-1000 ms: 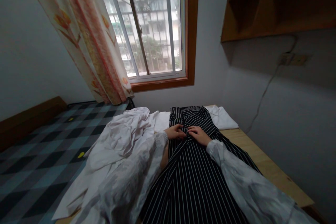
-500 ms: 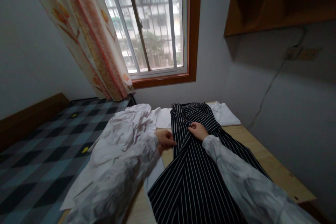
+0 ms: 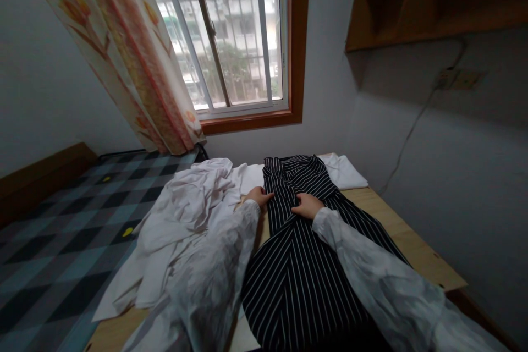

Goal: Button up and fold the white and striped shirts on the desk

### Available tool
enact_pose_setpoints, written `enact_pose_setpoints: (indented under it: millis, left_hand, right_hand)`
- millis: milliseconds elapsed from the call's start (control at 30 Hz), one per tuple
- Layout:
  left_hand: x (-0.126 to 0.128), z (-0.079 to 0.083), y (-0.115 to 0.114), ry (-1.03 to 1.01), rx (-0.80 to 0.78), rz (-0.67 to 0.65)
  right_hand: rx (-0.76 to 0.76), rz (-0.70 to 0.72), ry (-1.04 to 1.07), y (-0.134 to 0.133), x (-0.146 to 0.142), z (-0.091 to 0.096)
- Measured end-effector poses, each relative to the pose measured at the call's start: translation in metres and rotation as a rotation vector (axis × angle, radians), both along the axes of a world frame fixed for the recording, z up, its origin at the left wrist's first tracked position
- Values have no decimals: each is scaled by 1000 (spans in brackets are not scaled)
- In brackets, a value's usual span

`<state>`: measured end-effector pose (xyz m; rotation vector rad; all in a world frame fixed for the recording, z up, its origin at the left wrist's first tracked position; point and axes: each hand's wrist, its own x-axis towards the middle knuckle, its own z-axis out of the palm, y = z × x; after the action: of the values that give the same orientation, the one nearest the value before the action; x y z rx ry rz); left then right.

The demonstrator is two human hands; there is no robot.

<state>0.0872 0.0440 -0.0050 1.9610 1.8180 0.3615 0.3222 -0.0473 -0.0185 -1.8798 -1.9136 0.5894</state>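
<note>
A black garment with thin white stripes (image 3: 305, 280) lies lengthwise on a pale wooden board (image 3: 412, 242), its far part folded and bunched. My left hand (image 3: 258, 196) is at its left edge, thumb and fingers closed on the striped cloth. Over the middle of the garment, my right hand (image 3: 308, 206) pinches a fold of the same fabric, its fingertips partly hidden. Left of my left hand sits a heap of crumpled white clothing (image 3: 185, 214). Loose patterned sleeves cover both my forearms.
Folded white cloth (image 3: 344, 171) lies at the board's far right. A bed with a checked cover (image 3: 82, 253) adjoins on the left. Behind are a window (image 3: 231, 44) and a curtain (image 3: 136, 66); a wooden shelf (image 3: 396, 16) and a hanging cable (image 3: 406, 143) are on the right wall.
My left hand has moved farther up along the garment's left edge. My right hand stays on the middle fold. The garment's near left corner has shifted and now looks more rounded.
</note>
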Motion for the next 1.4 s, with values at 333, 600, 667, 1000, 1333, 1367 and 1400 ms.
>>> enact_pose_setpoints:
  millis: [333, 600, 667, 1000, 1333, 1367, 1400]
  left_hand:
    - [-5, -6, 1, -33, 91, -15]
    - [-10, -10, -2, -21, 128, -55]
    - [-11, -10, -3, -16, 133, -57]
    - [-4, -5, -6, 1, 146, -29]
    - [-7, -4, -11, 9, 139, 5]
    - [-7, -5, -11, 5, 129, -12]
    - [-7, -5, -11, 0, 119, -31]
  right_hand:
    - [-63, -112, -91, -18, -4, 16]
    - [-99, -19, -242, -38, -10, 31]
    - [-126, -12, -257, -40, -1, 34]
    - [-61, -127, -255, -61, 12, 32]
    - [400, -115, -189, -66, 35, 7]
    - [481, -136, -214, -64, 46, 1]
    - [538, -159, -241, -62, 56, -5]
